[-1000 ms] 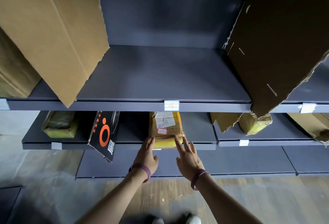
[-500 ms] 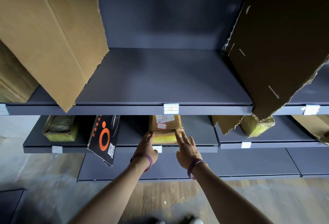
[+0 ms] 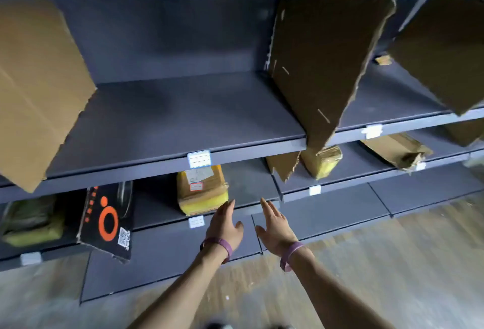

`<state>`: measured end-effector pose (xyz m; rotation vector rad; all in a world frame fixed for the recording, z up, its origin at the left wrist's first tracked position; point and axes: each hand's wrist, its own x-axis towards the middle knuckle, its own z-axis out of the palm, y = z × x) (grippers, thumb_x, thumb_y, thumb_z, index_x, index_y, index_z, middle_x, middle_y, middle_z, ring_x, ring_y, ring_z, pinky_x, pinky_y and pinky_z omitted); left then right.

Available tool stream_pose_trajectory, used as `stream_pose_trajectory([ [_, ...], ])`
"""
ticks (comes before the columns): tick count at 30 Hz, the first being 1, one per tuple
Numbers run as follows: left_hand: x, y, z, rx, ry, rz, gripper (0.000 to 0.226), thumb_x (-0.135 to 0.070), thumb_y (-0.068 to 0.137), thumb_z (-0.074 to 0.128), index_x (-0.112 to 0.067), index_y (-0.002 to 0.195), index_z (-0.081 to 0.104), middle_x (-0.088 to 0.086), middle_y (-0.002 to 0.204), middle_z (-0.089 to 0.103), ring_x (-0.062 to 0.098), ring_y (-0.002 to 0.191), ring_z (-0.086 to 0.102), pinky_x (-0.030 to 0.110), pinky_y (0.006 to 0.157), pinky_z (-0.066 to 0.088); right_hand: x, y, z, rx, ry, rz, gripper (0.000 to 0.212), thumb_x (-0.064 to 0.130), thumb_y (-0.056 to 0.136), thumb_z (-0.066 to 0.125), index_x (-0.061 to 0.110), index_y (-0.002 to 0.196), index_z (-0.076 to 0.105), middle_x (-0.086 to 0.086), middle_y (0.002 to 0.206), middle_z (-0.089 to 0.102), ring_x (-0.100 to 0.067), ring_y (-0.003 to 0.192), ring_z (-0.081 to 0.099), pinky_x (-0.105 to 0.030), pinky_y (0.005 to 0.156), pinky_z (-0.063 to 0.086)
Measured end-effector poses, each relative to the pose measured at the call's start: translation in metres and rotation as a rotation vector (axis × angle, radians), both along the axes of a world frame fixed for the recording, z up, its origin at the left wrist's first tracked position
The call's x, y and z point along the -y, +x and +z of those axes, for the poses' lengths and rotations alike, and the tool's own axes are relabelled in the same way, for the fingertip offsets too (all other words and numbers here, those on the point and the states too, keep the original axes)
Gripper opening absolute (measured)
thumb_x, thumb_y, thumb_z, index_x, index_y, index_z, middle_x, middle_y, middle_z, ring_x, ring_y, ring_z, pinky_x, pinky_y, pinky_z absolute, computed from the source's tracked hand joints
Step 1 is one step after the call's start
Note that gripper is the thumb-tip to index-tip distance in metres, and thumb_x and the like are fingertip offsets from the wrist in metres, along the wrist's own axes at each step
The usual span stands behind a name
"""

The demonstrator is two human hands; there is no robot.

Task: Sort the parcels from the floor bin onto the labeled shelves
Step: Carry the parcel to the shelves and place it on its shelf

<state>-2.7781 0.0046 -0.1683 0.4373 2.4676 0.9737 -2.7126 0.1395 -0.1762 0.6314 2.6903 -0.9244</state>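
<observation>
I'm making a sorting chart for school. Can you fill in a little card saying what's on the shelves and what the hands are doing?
parcel: yellow parcel lies on the lower shelf, white label on top
left hand: open, fingertips by the parcel's corner; touch unclear
right hand: open, holding nothing
neighbour: black box with an orange ring, tilted, left of the parcel
above: torn cardboard sheet stands on the next shelf up

Matt grey metal shelves, rough-edged torn brown cardboard, parcel wrapped in glossy yellowish tape with a paper label, glossy black printed box, dull worn wood floor.
</observation>
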Motion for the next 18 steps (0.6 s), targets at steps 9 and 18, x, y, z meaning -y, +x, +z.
stream_pose_trajectory([
  [9, -0.144, 0.106, 0.050, -0.061, 0.208, -0.386, 0.057, -0.020, 0.090, 0.056, -0.021, 0.144, 0.037, 0.000, 0.148, 0.039, 0.014, 0.137, 0.034, 0.030, 0.111, 0.031, -0.116, 0.152, 0.045, -0.161, 0.036, -0.494, 0.070, 0.019, 0.096, 0.057, 0.012, 0.154, 0.017, -0.006, 0.160, 0.022, -0.023, 0.148, 0.022, -0.033, 0.118, 0.023],
  [18, -0.301, 0.277, 0.078, -0.036, 0.232, -0.688, 0.056, -0.019, 0.089, 0.059, -0.019, 0.142, 0.039, 0.002, 0.147, 0.038, 0.013, 0.138, 0.031, 0.022, 0.111, 0.025, -0.230, 0.343, 0.065, -0.283, 0.053, -0.840, 0.068, 0.018, 0.096, 0.056, 0.007, 0.152, 0.019, -0.007, 0.159, 0.023, -0.020, 0.149, 0.017, -0.030, 0.118, 0.017],
])
